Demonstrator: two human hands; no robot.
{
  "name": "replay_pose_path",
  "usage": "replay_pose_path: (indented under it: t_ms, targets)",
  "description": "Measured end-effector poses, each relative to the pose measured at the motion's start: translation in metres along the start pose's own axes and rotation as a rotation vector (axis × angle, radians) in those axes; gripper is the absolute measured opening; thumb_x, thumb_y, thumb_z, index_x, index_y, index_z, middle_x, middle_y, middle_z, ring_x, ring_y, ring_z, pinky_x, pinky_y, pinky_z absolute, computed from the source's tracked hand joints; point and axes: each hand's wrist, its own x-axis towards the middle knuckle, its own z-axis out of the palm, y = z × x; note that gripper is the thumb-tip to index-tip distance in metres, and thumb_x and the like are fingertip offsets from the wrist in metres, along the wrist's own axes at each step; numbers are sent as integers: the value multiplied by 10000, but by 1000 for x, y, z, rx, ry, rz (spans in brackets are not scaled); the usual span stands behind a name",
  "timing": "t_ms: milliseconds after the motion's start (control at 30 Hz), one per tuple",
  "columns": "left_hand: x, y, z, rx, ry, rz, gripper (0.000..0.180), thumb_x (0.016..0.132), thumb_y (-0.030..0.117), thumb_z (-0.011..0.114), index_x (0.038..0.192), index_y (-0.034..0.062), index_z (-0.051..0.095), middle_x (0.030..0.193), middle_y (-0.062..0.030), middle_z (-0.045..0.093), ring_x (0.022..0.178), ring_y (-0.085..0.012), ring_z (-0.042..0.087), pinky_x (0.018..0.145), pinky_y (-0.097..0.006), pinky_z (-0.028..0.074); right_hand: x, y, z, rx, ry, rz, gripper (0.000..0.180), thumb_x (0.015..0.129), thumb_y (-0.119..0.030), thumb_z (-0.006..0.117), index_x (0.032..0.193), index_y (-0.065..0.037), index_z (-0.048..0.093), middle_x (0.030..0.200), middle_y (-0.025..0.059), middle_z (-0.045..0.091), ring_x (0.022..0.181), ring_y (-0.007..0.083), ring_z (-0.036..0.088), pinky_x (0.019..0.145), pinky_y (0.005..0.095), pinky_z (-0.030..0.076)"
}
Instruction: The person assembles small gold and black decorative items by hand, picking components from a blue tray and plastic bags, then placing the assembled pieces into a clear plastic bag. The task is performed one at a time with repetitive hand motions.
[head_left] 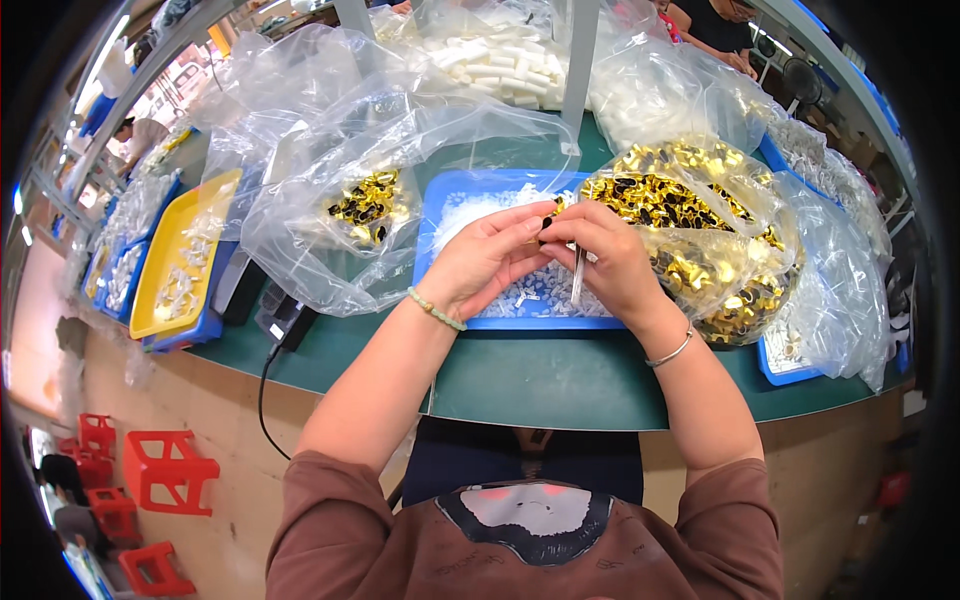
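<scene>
My left hand [485, 258] is closed in a pinch on a small gold-and-black part [547, 222]. Fingertips of my right hand [608, 250] meet it at the same part, partly covering it. A slim silver tool, which looks like tweezers [578, 278], hangs down from my right hand's grip. Both hands are above a blue tray [545, 323] that holds many small white and clear plastic pieces [530, 297]. Close by on the right bulges a clear bag of gold-and-black parts [690, 190]. A flatter bag on the left holds fewer such parts [368, 205].
A yellow tray [160, 310] with whitish parts sits on the left, near a black device with a cable [283, 318]. Bags of white tubes [505, 70] fill the back, behind a grey post [580, 60]. Red stools [170, 470] stand on the floor. Another person [715, 30] is beyond.
</scene>
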Motion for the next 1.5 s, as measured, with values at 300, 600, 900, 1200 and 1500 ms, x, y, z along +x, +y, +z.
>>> replay_pose_path:
  t_ms: [300, 600, 900, 1200, 1500]
  targets:
    - [-3, 16, -17, 19, 129, 121, 339, 951, 84, 613, 1270, -21, 562, 1176, -106, 638, 1082, -162, 620, 933, -239, 523, 2, -9, -6, 216, 163, 166, 143, 920, -113, 619, 1043, -51, 654, 1055, 98, 578, 906, 191, 588, 744, 290, 497]
    - [-3, 14, -11, 71, 153, 166, 404, 946, 92, 619, 1311, -48, 520, 1190, -135, 623, 1070, -182, 635, 926, -274, 536, -3, 4, -5, 453, -21, 485, 131, 869, -26, 688, 990, 17, 665, 942, 44, 627, 939, 131, 622, 831, 268, 517]
    - [-3, 10, -13, 136, 196, 106, 431, 940, 96, 630, 1333, -38, 513, 1219, -155, 621, 1071, -197, 635, 951, -258, 525, -1, -7, -11, 393, -182, 537, 154, 881, -74, 687, 1017, -6, 662, 931, 33, 685, 843, 119, 650, 771, 252, 512]
    - [-4, 9, -11, 175, 224, 116, 421, 949, 90, 611, 1334, -47, 509, 1219, -166, 616, 1108, -207, 624, 967, -268, 516, -4, -3, -6, 276, -153, 423, 115, 892, -74, 662, 981, -4, 638, 856, 50, 652, 755, 123, 619, 704, 262, 500]
    - [-3, 8, -11, 157, 230, 114, 405, 965, 117, 599, 1327, -44, 516, 1231, -153, 604, 1123, -216, 619, 965, -273, 517, -1, -9, -12, 282, -270, 467, 106, 885, -7, 656, 985, 24, 642, 933, 70, 674, 865, 132, 648, 799, 262, 525]
